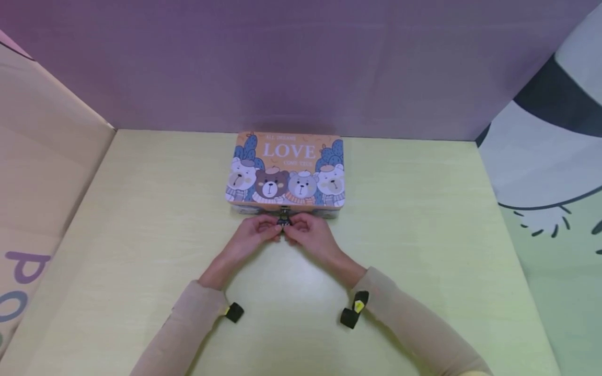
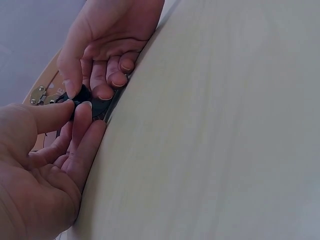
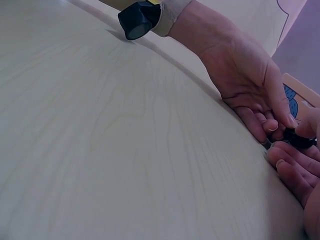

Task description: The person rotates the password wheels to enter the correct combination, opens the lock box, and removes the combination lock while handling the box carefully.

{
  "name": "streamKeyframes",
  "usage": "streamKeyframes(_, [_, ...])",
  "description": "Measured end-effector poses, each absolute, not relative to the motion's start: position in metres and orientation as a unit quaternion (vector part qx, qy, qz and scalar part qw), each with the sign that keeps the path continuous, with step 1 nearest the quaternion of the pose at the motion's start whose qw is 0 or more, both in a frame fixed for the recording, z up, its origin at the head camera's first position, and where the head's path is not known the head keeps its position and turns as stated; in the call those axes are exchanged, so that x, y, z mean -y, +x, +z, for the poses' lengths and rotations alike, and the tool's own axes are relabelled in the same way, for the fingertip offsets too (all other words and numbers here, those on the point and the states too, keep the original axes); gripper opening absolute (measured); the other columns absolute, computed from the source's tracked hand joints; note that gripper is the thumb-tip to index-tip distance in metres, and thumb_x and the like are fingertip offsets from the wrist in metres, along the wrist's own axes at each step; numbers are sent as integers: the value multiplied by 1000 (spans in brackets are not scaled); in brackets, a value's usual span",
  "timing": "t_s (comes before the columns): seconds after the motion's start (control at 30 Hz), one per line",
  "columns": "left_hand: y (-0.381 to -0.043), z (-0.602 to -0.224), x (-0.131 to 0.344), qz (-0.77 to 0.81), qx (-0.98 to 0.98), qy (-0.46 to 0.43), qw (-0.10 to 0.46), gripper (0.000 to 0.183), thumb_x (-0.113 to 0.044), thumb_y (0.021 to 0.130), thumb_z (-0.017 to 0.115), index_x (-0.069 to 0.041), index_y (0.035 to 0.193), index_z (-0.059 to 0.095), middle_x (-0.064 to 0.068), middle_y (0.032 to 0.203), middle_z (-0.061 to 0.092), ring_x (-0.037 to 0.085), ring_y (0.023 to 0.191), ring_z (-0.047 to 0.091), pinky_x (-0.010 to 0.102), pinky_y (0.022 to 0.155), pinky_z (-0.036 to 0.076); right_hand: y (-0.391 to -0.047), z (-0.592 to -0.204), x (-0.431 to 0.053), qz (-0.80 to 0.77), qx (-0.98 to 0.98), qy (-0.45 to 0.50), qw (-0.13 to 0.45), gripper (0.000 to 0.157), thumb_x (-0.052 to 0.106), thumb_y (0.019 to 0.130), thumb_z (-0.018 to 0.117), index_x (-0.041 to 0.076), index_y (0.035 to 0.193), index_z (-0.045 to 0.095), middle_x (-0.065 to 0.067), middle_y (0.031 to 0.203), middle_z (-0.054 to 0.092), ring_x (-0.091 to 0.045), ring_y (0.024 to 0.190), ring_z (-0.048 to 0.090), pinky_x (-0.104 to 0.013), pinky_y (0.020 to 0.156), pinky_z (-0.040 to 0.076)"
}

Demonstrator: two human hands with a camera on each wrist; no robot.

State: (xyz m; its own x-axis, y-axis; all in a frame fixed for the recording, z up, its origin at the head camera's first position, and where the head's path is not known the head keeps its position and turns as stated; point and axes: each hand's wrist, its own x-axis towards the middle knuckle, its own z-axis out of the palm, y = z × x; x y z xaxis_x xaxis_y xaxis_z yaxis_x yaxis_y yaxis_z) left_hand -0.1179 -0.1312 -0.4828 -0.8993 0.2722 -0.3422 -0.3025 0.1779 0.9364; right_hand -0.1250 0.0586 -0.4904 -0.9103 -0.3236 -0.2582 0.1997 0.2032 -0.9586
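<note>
Both the left hand (image 1: 249, 236) and the right hand (image 1: 312, 235) are pinching a small black padlock (image 1: 284, 223), thumbs and fingertips closing on it from either side, the remaining fingers curling in near the table. The padlock is sitting between the two sets of fingertips. Just beyond them, a metal clasp (image 1: 284, 210) is showing on the front of a tin box (image 1: 285, 162), whose orange top, printed with bears and "LOVE", is facing up past both hands.

As for progress, the handling is looking partway through: the grip is in place and the box's lid is sitting closed, while the fine finger work on the padlock is seemingly unfinished and neither hand is letting go. The fingers are hiding the shackle, so I cannot tell whether it is passing through the clasp or hanging free.

Behind the hands, beige sleeves (image 1: 188, 318) are covering the forearms, and a black wrist camera (image 1: 235, 312) is jutting inward below the left hand. Pale wood tabletop (image 1: 437, 235) is spreading to both sides of the hands, and a purple wall (image 1: 301, 62) is rising beyond the box.
</note>
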Motion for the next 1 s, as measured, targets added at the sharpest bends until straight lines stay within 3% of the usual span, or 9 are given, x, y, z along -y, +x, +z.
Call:
streamKeyframes(0.6, [-117, -483, 130, 643, -733, -14, 222, 28, -8, 97, 59, 9, 120, 56, 20, 107, 66, 19, 89, 67, 28, 87, 56, -128, -491, -59, -638, -736, -37, 226, 23, 7, 92, 67, -6, 110, 63, -20, 92, 70, -31, 80, 69, -37, 74, 61])
streamKeyframes(1.0, [-117, -483, 131, 637, -738, -11, 221, 29, -8, 97, 58, 9, 121, 56, 20, 107, 66, 21, 90, 67, 28, 87, 56, -119, -460, -57, -633, -743, -33, 214, 20, 6, 91, 66, -6, 107, 64, -20, 89, 70, -31, 77, 69, -36, 72, 61])
